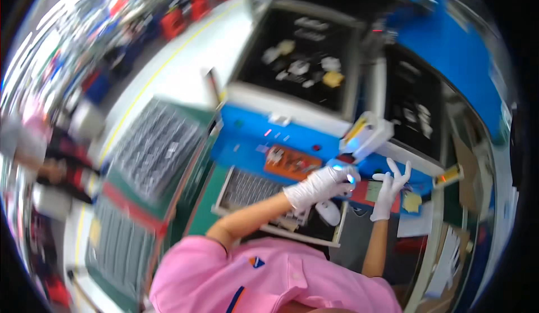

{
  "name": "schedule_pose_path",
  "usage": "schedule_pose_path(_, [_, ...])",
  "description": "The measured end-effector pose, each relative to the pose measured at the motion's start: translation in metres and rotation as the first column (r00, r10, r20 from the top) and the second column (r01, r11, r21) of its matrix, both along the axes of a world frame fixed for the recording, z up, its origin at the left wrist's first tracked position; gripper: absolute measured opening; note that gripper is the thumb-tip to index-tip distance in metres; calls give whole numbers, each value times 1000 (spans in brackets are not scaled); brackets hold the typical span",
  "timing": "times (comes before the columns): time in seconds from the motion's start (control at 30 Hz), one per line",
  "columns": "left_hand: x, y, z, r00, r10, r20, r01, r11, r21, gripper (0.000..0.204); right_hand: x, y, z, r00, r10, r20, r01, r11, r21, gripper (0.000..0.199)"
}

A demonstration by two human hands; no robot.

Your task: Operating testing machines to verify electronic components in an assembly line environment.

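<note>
Head view: we've got the left hand [321, 189] up at the lit end of the white device [369, 135], fingers curled in. Bright part [351, 178] is right at those fingertips, on the side away from the wrist. Glare and blur: we can't make out if they're clamped on it or only touching. Held there probably because the device's light lands there. Right hand [391, 188] has fingers spread, nothing visible in it, just above the red mat [357, 195], near the yellow block [411, 202]; likely parked clear of the light. Orange tray [303, 169] sits near the left hand, likely for easy reach. Keyboard [251, 188] and mouse [328, 213] share 1 drawer [331, 241] under the left forearm, presumably to spare bench space.
</note>
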State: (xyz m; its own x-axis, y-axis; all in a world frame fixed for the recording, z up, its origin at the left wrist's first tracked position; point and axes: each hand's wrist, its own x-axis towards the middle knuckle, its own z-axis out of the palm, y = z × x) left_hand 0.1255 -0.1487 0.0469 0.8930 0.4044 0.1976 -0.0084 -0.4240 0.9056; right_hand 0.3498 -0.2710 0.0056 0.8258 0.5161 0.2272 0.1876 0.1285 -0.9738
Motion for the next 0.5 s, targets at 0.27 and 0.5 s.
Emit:
schedule_pose_path(0.27, [-270,35,76,422,897,-128,-899,432,64,30,-68,77,-13,157,645,748,-340,746,-572,47])
schedule_pose_path(0.5, [-338,93,48,-1,995,-101,-907,41,419,36,-66,105,-33,109,751,651,-453,621,-640,42])
